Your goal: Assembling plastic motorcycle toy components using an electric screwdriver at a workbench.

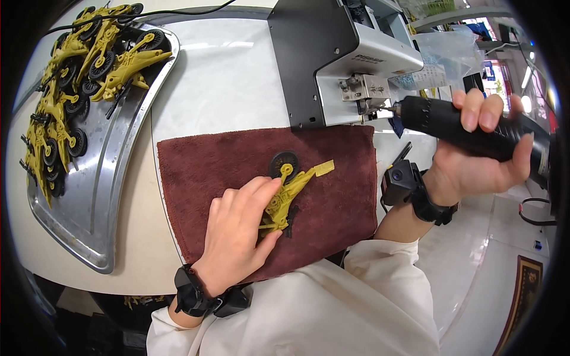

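A yellow toy motorcycle point(286, 197) with a black wheel lies on its side on a maroon cloth point(338, 196). My left hand point(231, 225) is closed around its near end, the thumb below and the fingers above, hiding part of the body. Off to the right, my right hand point(466, 169) grips a black electric screwdriver point(436, 117), held nearly level. Its thin bit points left and reaches the small metal block point(367, 89) on the front of a grey and black screw feeder point(338, 68). Whether a screw sits on the bit is too small to tell.
On the left, a metal tray point(104, 207) holds several more yellow toy motorcycles point(127, 68), some overlapping. A black cable point(160, 12) crosses above the tray. Behind the screwdriver are clear plastic bags point(448, 53) and a shelf. Black wrist-worn devices point(193, 291) sit on both my wrists.
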Demonstrator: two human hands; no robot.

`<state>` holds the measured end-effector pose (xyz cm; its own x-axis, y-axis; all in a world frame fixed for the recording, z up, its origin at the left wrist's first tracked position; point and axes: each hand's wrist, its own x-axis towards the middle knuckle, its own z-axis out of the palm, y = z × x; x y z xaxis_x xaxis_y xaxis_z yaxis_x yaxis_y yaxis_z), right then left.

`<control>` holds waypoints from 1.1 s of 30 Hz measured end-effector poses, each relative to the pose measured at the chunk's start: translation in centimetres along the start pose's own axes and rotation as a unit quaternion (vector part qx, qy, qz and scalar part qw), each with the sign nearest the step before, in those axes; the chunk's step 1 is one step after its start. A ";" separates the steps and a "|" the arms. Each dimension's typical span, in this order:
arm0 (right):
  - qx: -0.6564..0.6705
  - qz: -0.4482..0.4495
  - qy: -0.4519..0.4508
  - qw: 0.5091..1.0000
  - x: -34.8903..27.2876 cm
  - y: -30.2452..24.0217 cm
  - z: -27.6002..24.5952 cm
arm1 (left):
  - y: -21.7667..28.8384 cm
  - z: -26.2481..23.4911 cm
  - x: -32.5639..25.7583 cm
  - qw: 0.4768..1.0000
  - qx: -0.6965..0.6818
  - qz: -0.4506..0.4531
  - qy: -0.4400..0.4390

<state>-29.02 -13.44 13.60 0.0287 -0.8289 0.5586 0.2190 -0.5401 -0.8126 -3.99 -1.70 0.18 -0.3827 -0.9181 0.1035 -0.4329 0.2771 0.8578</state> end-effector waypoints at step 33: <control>-0.067 0.045 0.004 0.997 2.0 2.6 1.1 | -0.4 0.6 -0.9 0.987 0.125 0.012 0.098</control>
<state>-27.33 -16.37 12.78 0.0334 -0.8754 0.4823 0.0838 -0.4784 -0.8741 -3.94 -0.81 -0.52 -0.2408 -0.9409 0.2382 -0.6237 0.3380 0.7048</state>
